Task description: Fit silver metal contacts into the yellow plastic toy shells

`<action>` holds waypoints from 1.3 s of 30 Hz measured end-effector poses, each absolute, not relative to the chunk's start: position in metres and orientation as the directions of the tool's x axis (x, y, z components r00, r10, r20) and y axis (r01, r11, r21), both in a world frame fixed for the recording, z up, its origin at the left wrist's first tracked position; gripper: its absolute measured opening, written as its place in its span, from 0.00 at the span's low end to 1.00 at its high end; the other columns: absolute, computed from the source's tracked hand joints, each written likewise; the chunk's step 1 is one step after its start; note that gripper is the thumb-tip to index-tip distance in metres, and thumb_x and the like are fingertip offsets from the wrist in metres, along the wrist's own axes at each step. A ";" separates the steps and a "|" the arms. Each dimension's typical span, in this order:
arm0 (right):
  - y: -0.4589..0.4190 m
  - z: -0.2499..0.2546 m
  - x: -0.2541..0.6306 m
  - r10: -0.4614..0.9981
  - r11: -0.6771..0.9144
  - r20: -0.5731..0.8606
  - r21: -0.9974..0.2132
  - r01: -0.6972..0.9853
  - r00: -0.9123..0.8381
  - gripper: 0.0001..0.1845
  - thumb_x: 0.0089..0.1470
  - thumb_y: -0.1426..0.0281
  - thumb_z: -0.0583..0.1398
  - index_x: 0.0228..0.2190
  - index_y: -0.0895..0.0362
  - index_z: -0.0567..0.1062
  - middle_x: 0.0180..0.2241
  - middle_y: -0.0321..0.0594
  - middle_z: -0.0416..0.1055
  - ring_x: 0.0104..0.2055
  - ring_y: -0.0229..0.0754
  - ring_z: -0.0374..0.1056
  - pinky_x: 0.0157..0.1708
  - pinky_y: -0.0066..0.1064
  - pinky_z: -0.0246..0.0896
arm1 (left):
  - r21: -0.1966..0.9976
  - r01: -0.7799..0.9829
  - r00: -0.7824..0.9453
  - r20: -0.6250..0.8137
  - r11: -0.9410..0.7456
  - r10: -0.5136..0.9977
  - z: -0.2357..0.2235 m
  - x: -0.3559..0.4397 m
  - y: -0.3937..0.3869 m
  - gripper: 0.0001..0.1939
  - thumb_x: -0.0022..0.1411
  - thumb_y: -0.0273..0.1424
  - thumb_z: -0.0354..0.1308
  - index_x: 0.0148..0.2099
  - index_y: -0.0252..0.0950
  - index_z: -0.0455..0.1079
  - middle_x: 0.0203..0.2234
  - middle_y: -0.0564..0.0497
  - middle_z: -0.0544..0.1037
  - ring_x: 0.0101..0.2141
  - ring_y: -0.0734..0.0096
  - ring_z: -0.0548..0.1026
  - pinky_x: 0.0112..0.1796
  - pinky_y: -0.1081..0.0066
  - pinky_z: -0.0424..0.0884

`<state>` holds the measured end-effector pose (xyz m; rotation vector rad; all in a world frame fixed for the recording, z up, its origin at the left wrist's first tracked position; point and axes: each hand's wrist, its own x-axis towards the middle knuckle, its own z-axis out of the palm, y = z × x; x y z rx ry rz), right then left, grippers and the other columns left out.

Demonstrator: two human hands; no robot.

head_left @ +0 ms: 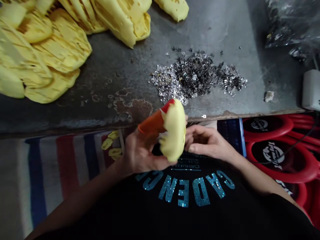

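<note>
My left hand (141, 151), with orange-red covers on its fingers, grips a yellow foam sole (175, 130). The sole stands on edge just in front of the table's near edge, slightly smeared by motion. My right hand (206, 141) is close against the sole's right side, its fingers curled toward the thumb; some fingertips are hidden behind the sole, and what they hold, if anything, cannot be made out. Beyond the hands, a heap of tiny silvery metal pieces (196, 75) lies on the grey table (107, 70).
More yellow foam soles (60, 43) are piled at the table's back left. A clear plastic bag (292, 23) with dark bits lies at the back right, near a white box (311, 90). Red round-topped stools (277, 156) stand below right; a striped sheet (67, 163) hangs below left.
</note>
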<state>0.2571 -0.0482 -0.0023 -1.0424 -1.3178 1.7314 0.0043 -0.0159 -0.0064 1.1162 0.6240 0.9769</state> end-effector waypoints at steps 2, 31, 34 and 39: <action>-0.042 0.005 0.282 0.970 0.139 0.054 -0.921 0.364 -0.236 0.12 0.71 0.58 0.72 0.50 0.49 0.87 0.44 0.40 0.86 0.45 0.46 0.79 0.49 0.41 0.75 | 0.892 -0.444 0.370 0.095 0.086 0.924 -0.006 0.013 -0.014 0.36 0.62 0.41 0.82 0.69 0.48 0.79 0.64 0.43 0.86 0.64 0.44 0.85 0.63 0.49 0.85; -0.036 -0.024 0.288 0.939 0.310 0.290 -0.493 0.813 -0.183 0.06 0.78 0.64 0.63 0.45 0.48 0.81 0.50 0.42 0.86 0.52 0.52 0.75 0.53 0.49 0.61 | 0.652 -0.451 0.560 -0.325 0.609 0.762 -0.003 0.016 -0.004 0.33 0.77 0.51 0.61 0.76 0.45 0.74 0.62 0.46 0.88 0.53 0.43 0.90 0.30 0.70 0.85; -0.026 -0.017 0.278 0.952 0.305 0.244 -0.779 0.547 -0.183 0.12 0.79 0.57 0.60 0.44 0.49 0.78 0.49 0.43 0.85 0.52 0.49 0.78 0.56 0.48 0.70 | 0.655 -0.426 0.523 -0.384 0.623 0.761 -0.006 0.003 -0.002 0.32 0.80 0.50 0.56 0.79 0.50 0.72 0.61 0.49 0.89 0.52 0.42 0.90 0.31 0.67 0.87; -0.023 0.029 0.279 0.965 0.194 0.159 -0.968 0.157 -0.208 0.11 0.73 0.56 0.68 0.43 0.49 0.80 0.39 0.35 0.83 0.43 0.43 0.80 0.47 0.39 0.78 | 0.594 -0.464 0.642 -0.285 0.657 0.712 -0.009 0.018 -0.007 0.30 0.76 0.52 0.61 0.73 0.48 0.77 0.60 0.48 0.89 0.51 0.37 0.91 0.30 0.65 0.88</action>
